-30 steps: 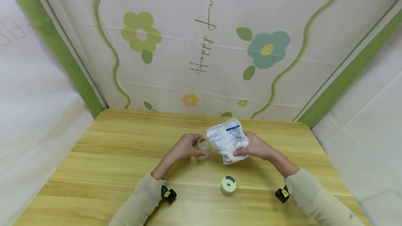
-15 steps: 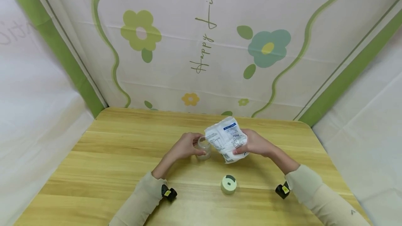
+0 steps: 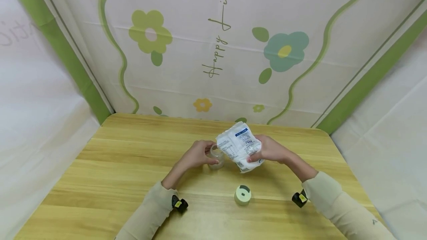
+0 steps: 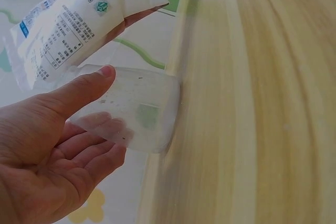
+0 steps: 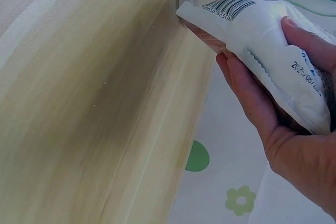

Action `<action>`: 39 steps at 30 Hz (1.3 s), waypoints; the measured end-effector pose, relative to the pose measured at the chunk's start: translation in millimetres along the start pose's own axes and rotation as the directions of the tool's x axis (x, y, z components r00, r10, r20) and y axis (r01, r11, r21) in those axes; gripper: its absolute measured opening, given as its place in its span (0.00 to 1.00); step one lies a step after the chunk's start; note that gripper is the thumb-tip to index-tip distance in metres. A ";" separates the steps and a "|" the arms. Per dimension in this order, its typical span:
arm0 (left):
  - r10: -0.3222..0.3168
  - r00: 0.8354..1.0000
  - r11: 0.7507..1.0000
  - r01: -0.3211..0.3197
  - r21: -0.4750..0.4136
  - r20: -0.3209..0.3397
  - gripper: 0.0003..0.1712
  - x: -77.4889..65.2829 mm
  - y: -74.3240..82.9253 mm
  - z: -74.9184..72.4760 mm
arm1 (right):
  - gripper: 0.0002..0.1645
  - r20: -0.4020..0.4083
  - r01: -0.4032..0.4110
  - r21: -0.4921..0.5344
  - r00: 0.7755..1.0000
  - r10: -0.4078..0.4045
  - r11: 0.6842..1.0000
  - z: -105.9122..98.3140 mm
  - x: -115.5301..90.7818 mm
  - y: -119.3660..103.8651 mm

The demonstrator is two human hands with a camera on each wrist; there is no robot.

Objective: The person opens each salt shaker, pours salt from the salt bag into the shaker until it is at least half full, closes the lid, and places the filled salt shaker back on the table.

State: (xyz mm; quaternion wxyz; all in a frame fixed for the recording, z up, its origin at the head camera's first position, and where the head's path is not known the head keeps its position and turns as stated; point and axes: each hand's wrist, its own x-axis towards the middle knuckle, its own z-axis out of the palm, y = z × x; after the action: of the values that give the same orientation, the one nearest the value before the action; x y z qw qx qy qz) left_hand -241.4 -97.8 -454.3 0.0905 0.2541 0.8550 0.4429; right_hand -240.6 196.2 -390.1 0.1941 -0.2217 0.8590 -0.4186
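head view: left hand [image 3: 198,155] grips jar [image 3: 218,155], seemingly steadying it; right hand [image 3: 271,149] grips packet [image 3: 237,146], tilted at jar's two o'clock.

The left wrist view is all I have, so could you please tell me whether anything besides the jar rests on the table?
Observer: Yes, the head view shows a pale green lid on the table, lower in that picture than the jar.
Operator: Thank you; how does the right hand grip the bag?
Observer: The right wrist view shows its thumb on one side and its fingers on the other.
Operator: Does the bag bear a date stamp?
Observer: Apparently; the right wrist view shows what looks like one, its end hard to read.
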 end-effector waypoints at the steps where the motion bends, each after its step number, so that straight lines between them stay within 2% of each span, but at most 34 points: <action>1: 0.001 1.000 1.000 -0.001 0.000 -0.001 0.31 -0.1 -0.1 -0.3 | 0.36 0.002 0.003 -0.005 1.000 -0.003 1.000 -0.2 0.4 -0.3; 8: 0.003 1.000 1.000 -0.003 0.009 0.000 0.29 0.1 -0.1 -1.2 | 0.34 0.006 0.008 -0.036 1.000 -0.008 0.999 -1.4 0.3 -2.9; 21: 0.005 1.000 1.000 -0.005 0.029 -0.004 0.26 1.3 -0.2 -1.0 | 0.34 0.015 -0.046 -0.060 0.999 0.047 0.997 -6.1 -0.5 -14.0; 33: -0.008 1.000 1.000 0.008 0.002 0.001 0.32 0.9 0.8 -1.0 | 0.31 0.037 -0.047 -0.080 0.998 0.050 0.996 -9.2 1.3 -16.4; 39: -0.013 1.000 1.000 0.013 0.010 0.001 0.30 1.3 0.9 -1.2 | 0.32 0.044 -0.031 -0.077 0.998 0.034 0.997 -10.3 -0.2 -19.9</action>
State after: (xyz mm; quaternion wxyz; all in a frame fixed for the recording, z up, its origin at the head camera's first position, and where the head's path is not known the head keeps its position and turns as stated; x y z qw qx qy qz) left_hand -242.7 -97.6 -452.8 0.0927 0.2491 0.8588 0.4379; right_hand -241.5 191.8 -368.1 0.2116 -0.2242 0.8733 -0.3771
